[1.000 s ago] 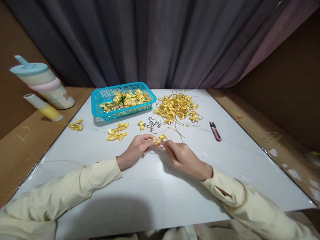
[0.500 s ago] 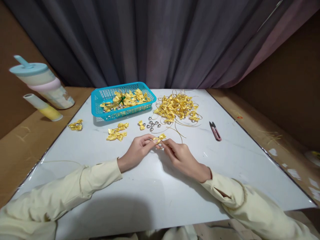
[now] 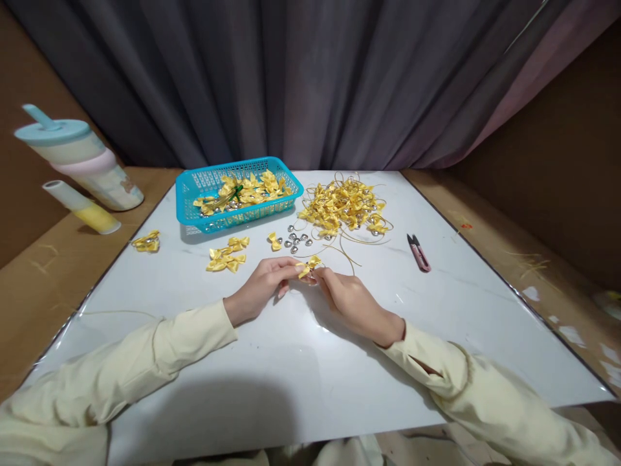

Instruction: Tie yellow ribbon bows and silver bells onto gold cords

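Between my two hands, over the middle of the white tabletop, is a yellow ribbon bow (image 3: 313,261). My left hand (image 3: 266,285) pinches the bow's left side between thumb and fingers. My right hand (image 3: 352,301) is closed at the bow's lower right, fingertips pressed together by a thin cord; what exactly they grip is too small to make out. Just beyond the hands lie several silver beads (image 3: 294,241) and a single yellow bow (image 3: 274,241). A small group of yellow bows (image 3: 227,257) rests to the left of them.
A blue basket (image 3: 180,206) holding bows and a cord bundle stands at the back left. Beside it is a heap of bows with gold cords (image 3: 342,207). Thread snips (image 3: 418,252) lie at right. A tumbler (image 3: 97,165) and a thread cone (image 3: 85,208) stand at left.
My left hand has shifted slightly left and its fingers have straightened somewhat along the bow. The right hand stays at the bow, turned a little. The bow remains between them.
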The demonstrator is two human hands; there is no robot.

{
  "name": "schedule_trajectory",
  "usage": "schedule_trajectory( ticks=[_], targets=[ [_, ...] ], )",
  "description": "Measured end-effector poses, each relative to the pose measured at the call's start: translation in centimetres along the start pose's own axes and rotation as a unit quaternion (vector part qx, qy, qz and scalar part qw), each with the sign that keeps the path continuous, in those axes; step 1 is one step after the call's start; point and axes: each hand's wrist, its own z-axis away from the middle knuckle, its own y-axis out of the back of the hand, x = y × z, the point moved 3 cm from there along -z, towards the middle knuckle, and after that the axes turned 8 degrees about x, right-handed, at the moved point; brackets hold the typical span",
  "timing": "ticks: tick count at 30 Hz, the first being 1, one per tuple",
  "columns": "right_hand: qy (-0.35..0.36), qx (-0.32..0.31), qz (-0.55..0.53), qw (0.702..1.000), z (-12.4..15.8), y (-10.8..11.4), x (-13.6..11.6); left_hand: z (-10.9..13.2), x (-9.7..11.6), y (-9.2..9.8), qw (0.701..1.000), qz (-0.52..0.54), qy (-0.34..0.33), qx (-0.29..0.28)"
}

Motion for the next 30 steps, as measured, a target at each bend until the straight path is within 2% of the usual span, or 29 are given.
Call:
schedule_trajectory(
  ticks=[9, 13, 20, 30],
  targets=[
    [0.012, 0.005, -0.010, 1.000, -0.11, 0.03, -0.09, -0.06, 0.01, -0.01, 1.000, 0.001, 0.017, -0.020],
    [-0.014, -0.005, -0.017, 1.000, -0.15, 0.24, 0.10, 0.02, -0.13, 0.00, 1.000, 0.015, 0.015, -0.022],
    [-0.068, -0.046, -0.102, 0.991, -0.18, 0.46, 0.34, 0.05, -0.33, -0.07, 0.999, 0.014, 0.009, -0.030],
    [-0.089, -0.042, -0.140, 0.985, -0.15, 0.48, 0.36, 0.11, -0.36, -0.11, 0.999, 0.015, 0.005, -0.028]
  ],
)
